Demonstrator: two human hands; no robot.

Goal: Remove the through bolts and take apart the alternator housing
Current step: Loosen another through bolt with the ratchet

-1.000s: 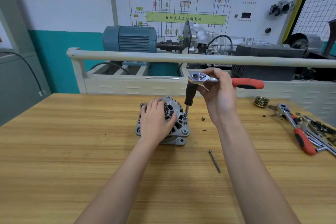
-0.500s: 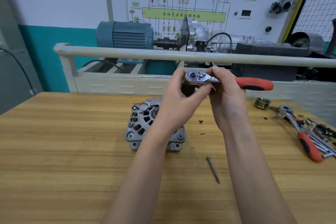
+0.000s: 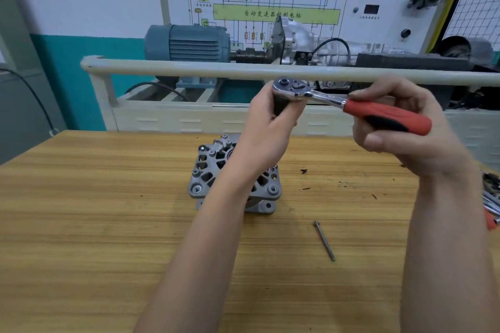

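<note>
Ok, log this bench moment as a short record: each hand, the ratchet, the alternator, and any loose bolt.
left hand: grips the black socket under the ratchet head
right hand: holds the red handle
ratchet: lifted clear above the alternator
alternator: sits on the wooden table, no hand on it
loose through bolt: lies on the table, to the right of the alternator

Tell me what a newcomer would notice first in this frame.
The eye lands on the red-handled ratchet held up in mid-air above the bench: the right hand grips its handle, and the left hand grips the dark socket under its head. Below them the grey alternator sits alone on the wooden table, with one long through bolt lying loose to its right.
</note>
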